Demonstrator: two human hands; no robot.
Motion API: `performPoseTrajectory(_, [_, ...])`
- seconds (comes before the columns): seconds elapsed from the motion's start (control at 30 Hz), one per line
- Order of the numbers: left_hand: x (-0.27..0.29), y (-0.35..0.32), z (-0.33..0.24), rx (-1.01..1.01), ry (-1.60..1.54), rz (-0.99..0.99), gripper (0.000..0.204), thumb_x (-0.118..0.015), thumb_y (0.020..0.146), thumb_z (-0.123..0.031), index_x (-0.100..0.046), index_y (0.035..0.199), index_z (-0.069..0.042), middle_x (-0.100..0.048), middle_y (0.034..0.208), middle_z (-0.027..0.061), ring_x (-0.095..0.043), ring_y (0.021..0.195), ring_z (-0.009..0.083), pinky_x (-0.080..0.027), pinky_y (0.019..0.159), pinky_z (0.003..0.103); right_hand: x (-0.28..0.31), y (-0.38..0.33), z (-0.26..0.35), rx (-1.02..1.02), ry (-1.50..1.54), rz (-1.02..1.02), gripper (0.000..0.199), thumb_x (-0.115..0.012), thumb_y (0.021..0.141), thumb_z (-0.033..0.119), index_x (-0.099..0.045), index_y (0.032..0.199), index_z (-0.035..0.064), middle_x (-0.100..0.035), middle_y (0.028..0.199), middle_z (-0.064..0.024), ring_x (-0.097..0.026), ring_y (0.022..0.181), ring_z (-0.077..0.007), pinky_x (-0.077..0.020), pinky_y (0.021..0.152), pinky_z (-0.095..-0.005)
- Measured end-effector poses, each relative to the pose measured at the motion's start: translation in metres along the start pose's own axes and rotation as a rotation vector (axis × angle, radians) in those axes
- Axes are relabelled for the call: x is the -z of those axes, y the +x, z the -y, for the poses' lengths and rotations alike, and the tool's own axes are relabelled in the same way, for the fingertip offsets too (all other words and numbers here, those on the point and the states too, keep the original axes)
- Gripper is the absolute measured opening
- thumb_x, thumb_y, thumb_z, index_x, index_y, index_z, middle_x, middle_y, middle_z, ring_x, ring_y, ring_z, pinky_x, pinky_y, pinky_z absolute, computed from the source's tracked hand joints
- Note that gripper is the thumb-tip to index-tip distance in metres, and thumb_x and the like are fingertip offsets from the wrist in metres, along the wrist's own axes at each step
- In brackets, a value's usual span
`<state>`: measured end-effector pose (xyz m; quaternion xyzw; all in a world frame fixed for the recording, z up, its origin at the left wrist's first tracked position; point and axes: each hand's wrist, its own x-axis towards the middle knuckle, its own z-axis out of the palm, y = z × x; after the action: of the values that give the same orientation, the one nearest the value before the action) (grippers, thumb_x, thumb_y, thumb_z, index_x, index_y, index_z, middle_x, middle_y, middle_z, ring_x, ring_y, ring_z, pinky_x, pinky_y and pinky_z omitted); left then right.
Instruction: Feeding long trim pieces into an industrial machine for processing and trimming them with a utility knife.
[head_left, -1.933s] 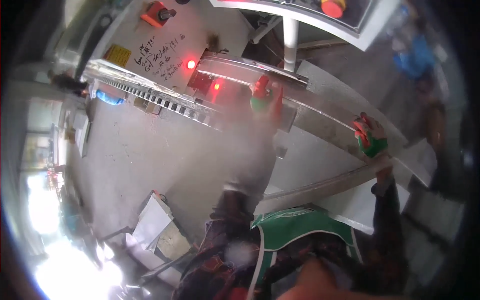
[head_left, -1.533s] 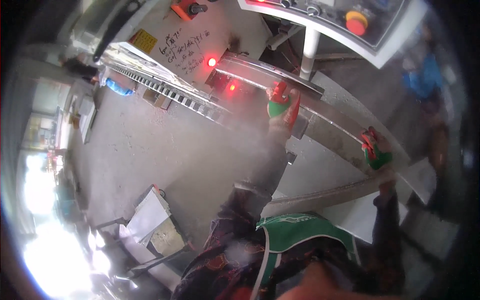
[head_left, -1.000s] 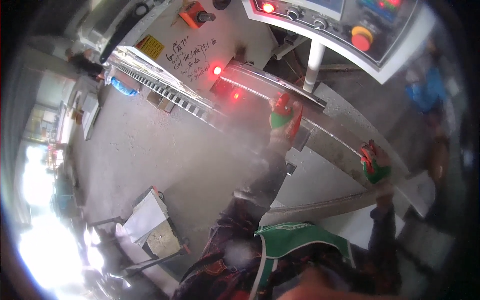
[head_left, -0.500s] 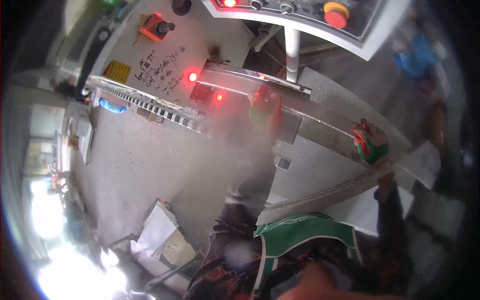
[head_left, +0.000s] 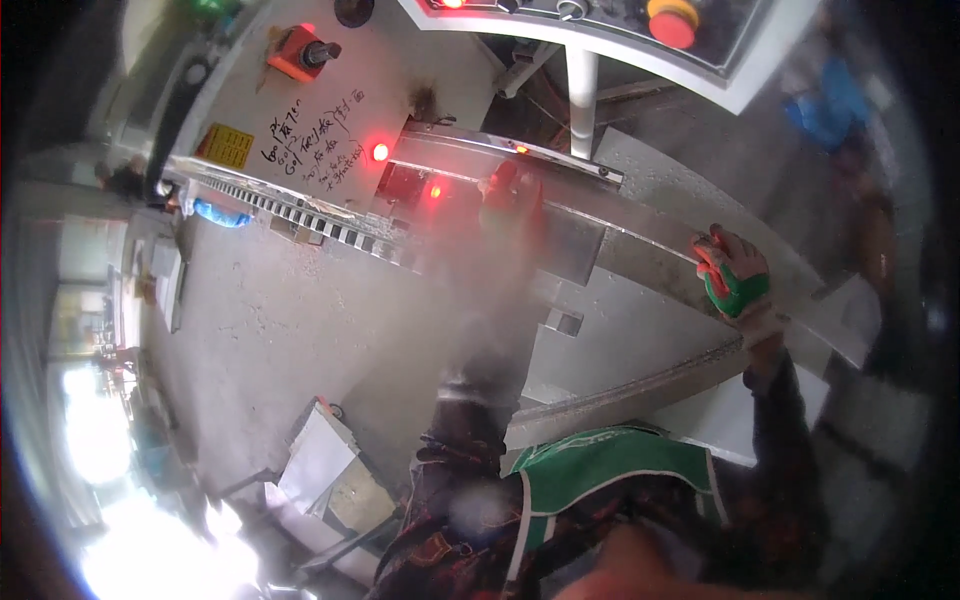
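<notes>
Two-handed along the long board (head_left: 630, 232), reaching close to the red lamp (head_left: 380, 152)! Pinching its edge with fingers of the right hand (head_left: 735, 275); for fingers of the left hand (head_left: 512, 210), cannot tell through blur. Could skew from uneven pressure.

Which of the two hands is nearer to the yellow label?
Left. The left hand is right of the label and slightly lower in the picture; the right hand is farther right and even lower.
</notes>
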<state>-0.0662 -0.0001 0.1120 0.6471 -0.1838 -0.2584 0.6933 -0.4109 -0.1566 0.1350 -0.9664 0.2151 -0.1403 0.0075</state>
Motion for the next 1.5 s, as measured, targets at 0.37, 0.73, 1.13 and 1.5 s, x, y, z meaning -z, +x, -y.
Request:
performPoseTrajectory(0.37, [0.002, 0.003, 0.008, -0.252, 0.059, -0.040, 0.037, -0.066, 0.097, -0.026, -0.061, 0.130, -0.010, -0.057, 0.096, 0.0067, -0.054, 0.078, 0.0164, -0.047, 0.072, 0.038, 0.009, 0.014, 0.019, 0.002, -0.154, -0.109, 0.044, -0.075, 0.082, 0.025, -0.066, 0.125, 0.0294, -0.064, 0.122, -0.0078, -0.065, 0.103, -0.0325, -0.0547, 0.083, -0.0455])
performPoseTrajectory(0.73, [0.027, 0.015, -0.061, 0.097, -0.377, -0.053, 0.022, -0.077, 0.092, -0.027, -0.070, 0.110, -0.015, -0.056, 0.079, -0.0091, -0.049, 0.068, 0.0039, -0.039, 0.059, 0.025, -0.009, 0.066, 0.068, -0.006, -0.117, -0.044, 0.031, -0.072, 0.083, 0.024, -0.071, 0.114, 0.0264, -0.065, 0.093, -0.0039, -0.064, 0.088, -0.0283, -0.0512, 0.075, -0.0448])
performPoseTrajectory(1.13, [0.093, 0.088, 0.016, -0.342, -0.194, -0.283, 0.048, -0.083, 0.085, -0.019, -0.062, 0.128, -0.010, -0.066, 0.104, 0.0001, -0.062, 0.088, 0.0146, -0.050, 0.073, 0.031, -0.015, 0.128, 0.128, -0.033, -0.263, 0.141, 0.031, -0.067, 0.089, 0.031, -0.065, 0.119, 0.0261, -0.065, 0.104, -0.0018, -0.066, 0.102, -0.0244, -0.0562, 0.080, -0.0432])
performPoseTrajectory(1.5, [-0.042, 0.011, 0.022, -0.081, -0.219, -0.102, 0.030, -0.075, 0.092, -0.027, -0.058, 0.107, -0.007, -0.057, 0.097, 0.0016, -0.055, 0.095, 0.0156, -0.049, 0.077, 0.033, -0.032, 0.151, 0.135, -0.087, -0.128, 0.164, 0.033, -0.065, 0.090, 0.032, -0.063, 0.122, 0.0268, -0.064, 0.111, -0.0024, -0.065, 0.105, -0.0257, -0.0567, 0.081, -0.0424])
